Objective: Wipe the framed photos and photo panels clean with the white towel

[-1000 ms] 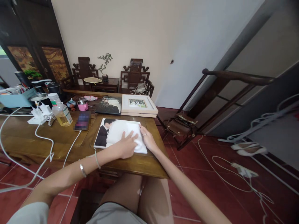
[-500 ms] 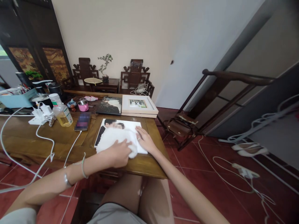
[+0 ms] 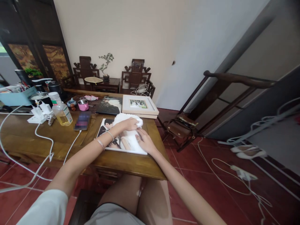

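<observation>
A large wedding photo print (image 3: 124, 144) lies flat near the front right corner of the wooden table (image 3: 58, 137). My left hand (image 3: 130, 124) presses a white cloth (image 3: 126, 117) onto the print's far edge, fingers closed over the cloth. My right hand (image 3: 144, 141) lies flat on the print's right side, fingers spread, holding it down.
Behind the print lie a darker photo (image 3: 110, 105) and a white framed picture (image 3: 138, 105). A phone (image 3: 82, 121) on a cable, an oil bottle (image 3: 60, 110), a pink cup (image 3: 82, 105) and a power strip (image 3: 38, 115) sit at left. Cables and a wooden rack (image 3: 211, 100) stand at right.
My left hand has swept the white cloth from the print's near edge up to its far edge. My right hand has stayed on the print's right side.
</observation>
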{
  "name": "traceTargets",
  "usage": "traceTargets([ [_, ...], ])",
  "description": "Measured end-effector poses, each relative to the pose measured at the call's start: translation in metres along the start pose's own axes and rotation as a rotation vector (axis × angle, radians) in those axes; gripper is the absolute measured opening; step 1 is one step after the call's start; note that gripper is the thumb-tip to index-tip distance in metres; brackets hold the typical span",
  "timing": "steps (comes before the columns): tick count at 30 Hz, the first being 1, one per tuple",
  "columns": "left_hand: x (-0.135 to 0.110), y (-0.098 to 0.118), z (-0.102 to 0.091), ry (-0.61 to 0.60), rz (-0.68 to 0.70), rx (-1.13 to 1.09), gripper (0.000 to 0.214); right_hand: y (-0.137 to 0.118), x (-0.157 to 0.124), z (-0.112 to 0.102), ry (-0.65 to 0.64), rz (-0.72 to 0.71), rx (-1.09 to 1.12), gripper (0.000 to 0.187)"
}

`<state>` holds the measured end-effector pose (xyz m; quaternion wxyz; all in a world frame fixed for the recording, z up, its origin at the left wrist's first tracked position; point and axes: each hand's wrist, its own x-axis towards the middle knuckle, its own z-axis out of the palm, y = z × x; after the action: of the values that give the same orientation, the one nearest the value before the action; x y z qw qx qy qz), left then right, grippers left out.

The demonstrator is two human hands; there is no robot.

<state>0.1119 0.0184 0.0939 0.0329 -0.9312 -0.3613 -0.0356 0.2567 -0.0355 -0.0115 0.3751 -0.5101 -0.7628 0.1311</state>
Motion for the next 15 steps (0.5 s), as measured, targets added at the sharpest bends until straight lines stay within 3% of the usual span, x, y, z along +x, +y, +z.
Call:
traceTargets([
  [3, -0.019, -0.018, 0.002, -0.091, -0.039, -0.009, 0.026, 0.003, 0.000, 0.002, -0.007, 0.011, 0.016, 0.042],
  [8, -0.057, -0.036, 0.003, -0.095, -0.079, 0.043, 0.026, 0.005, 0.000, 0.004, 0.014, 0.012, 0.050, 0.042],
  [11, -0.076, -0.016, 0.003, -0.122, -0.048, 0.055, 0.027, 0.004, 0.000, 0.004, 0.011, 0.021, 0.045, 0.042],
  [15, -0.112, 0.040, -0.006, -0.223, 0.023, 0.059, 0.034, 0.003, -0.001, 0.002, -0.007, 0.028, 0.026, 0.044],
])
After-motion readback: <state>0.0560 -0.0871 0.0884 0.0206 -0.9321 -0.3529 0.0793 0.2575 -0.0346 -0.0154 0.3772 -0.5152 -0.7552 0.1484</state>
